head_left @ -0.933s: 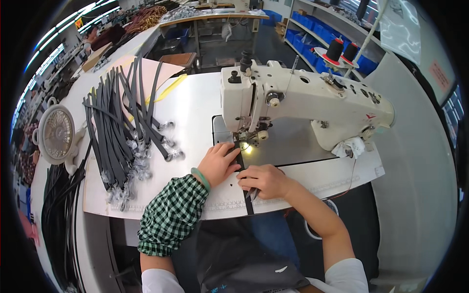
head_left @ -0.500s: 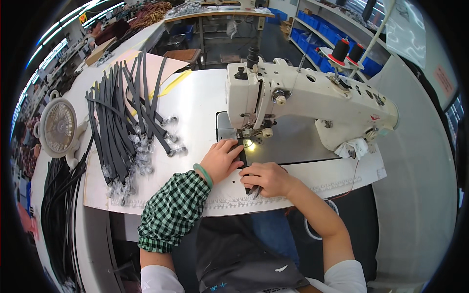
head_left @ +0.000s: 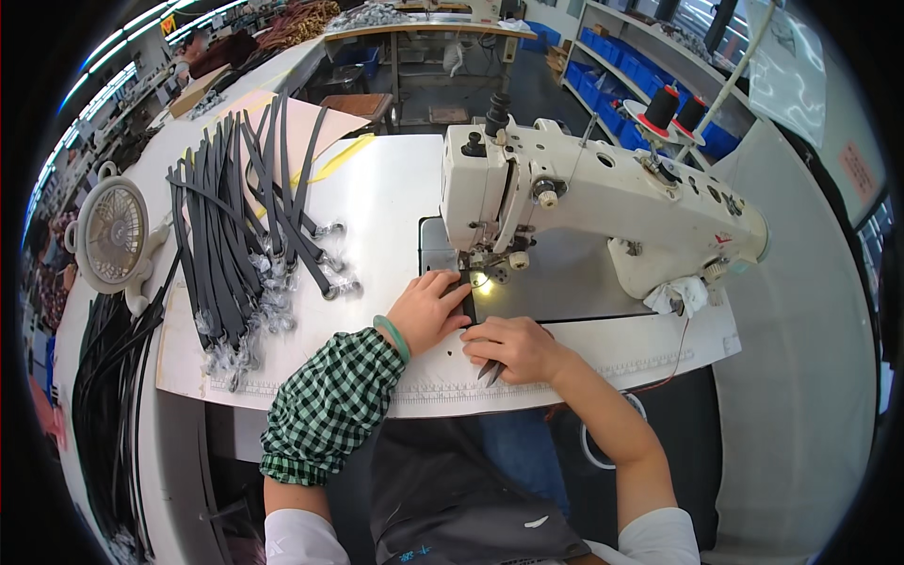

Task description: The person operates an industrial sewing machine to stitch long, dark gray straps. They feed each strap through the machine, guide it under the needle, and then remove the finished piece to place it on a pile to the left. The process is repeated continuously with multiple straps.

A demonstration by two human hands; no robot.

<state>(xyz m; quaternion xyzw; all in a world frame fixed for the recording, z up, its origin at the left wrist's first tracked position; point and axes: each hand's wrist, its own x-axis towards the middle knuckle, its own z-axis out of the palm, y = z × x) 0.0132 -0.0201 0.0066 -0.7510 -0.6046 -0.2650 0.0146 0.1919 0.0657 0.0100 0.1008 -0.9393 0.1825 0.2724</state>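
Under the needle area of a white sewing machine (head_left: 603, 179), a short stretch of black strap (head_left: 469, 303) lies on the machine bed. My left hand (head_left: 428, 311), its wrist in a green band above a checked sleeve, presses its fingertips along the strap close to the lit needle. Beside it and nearer to me, my right hand (head_left: 518, 348) is curled at the strap's near end. Dark pointed blades, seemingly thread snips (head_left: 490, 372), stick out below its fingers. The strap's tip under the fingers is hidden.
Left of the machine lies a pile of black straps (head_left: 221, 254) with plastic-wrapped ends. A small fan (head_left: 113, 235) stands at the far left, above more hanging black straps (head_left: 108, 395). Thread cones (head_left: 662, 106) rise behind the machine. Blue bins (head_left: 621, 71) fill a shelf at the back right.
The black strap seems to have slid a little toward the needle; less of it shows below my right hand's fingers. Both hands stay nearly in place, and the view has shifted slightly.
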